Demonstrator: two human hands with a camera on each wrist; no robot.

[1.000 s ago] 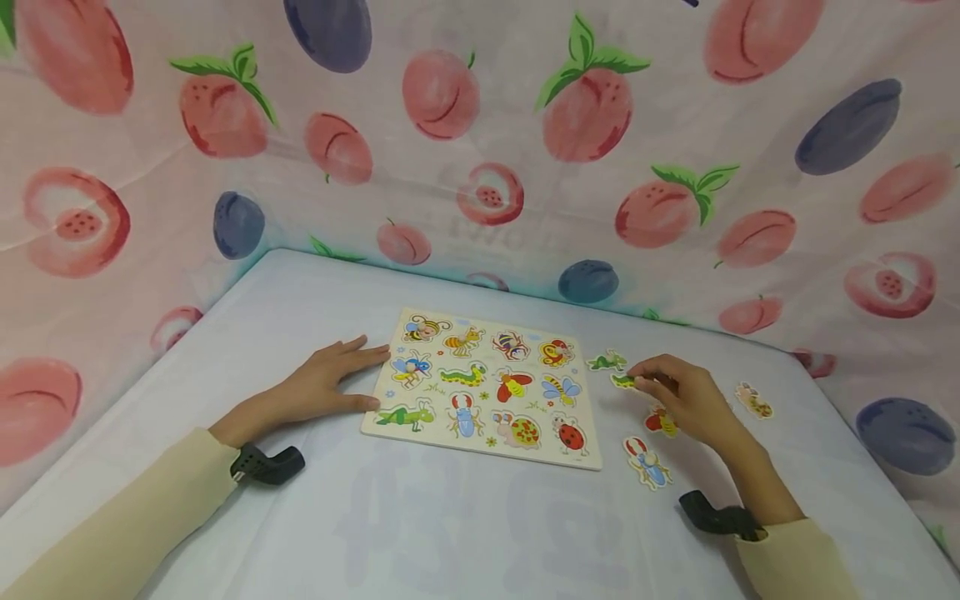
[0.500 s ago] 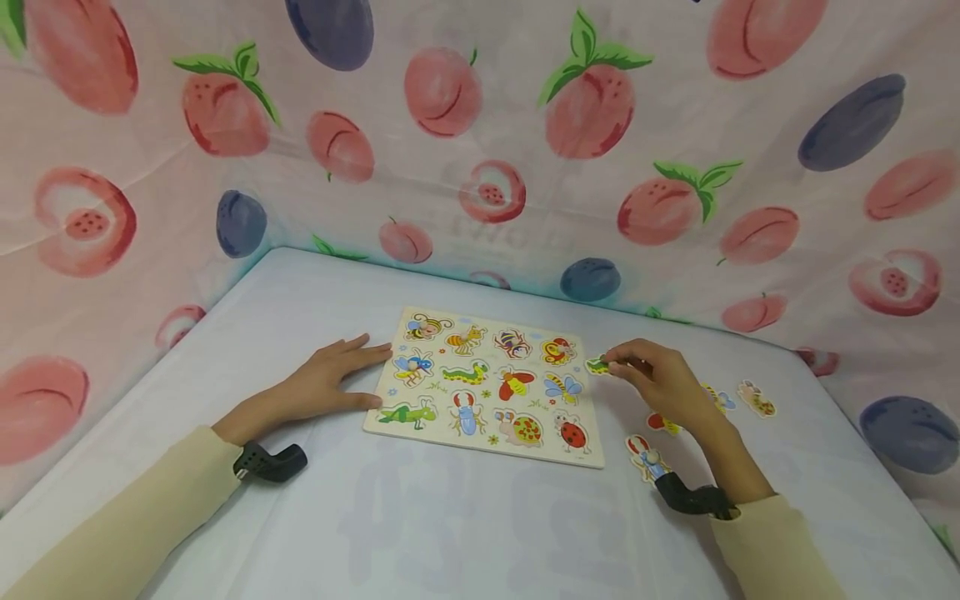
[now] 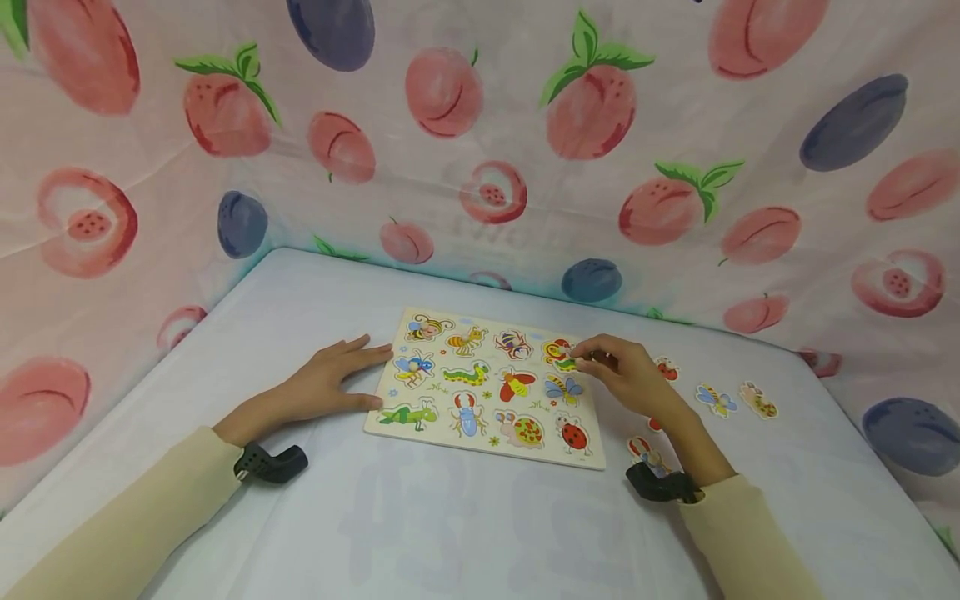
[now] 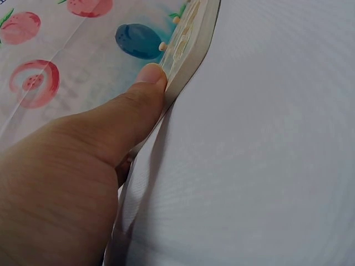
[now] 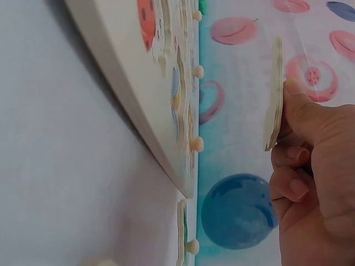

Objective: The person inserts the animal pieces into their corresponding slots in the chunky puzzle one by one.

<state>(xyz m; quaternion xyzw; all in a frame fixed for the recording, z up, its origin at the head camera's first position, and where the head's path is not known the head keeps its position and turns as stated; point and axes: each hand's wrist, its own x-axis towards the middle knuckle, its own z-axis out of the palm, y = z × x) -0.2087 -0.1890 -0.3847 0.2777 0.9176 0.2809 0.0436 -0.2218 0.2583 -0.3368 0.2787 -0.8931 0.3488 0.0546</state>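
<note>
A wooden puzzle board (image 3: 450, 398) with colourful insect pictures lies on the white table. My right hand (image 3: 626, 375) pinches a green caterpillar puzzle piece (image 3: 566, 364) above the board's upper right part. Seen edge-on in the right wrist view, the thin piece (image 5: 275, 94) is clear of the board, with thumb and curled fingers behind it. My left hand (image 3: 322, 379) lies spread at the board's left edge. Its thumb (image 4: 151, 73) touches the board's edge in the left wrist view.
To the board's right lie a ladybird piece (image 3: 666, 369), a blue-winged bee piece (image 3: 716, 400), a snail piece (image 3: 759, 400) and a stag beetle piece (image 3: 640, 447). The right arm partly covers a red piece (image 3: 656, 424). A fruit-patterned cloth (image 3: 517, 100) rises behind the table.
My right hand has picked up the caterpillar piece from beside the board and carried it left over the board's upper right. The left hand has stayed in place.
</note>
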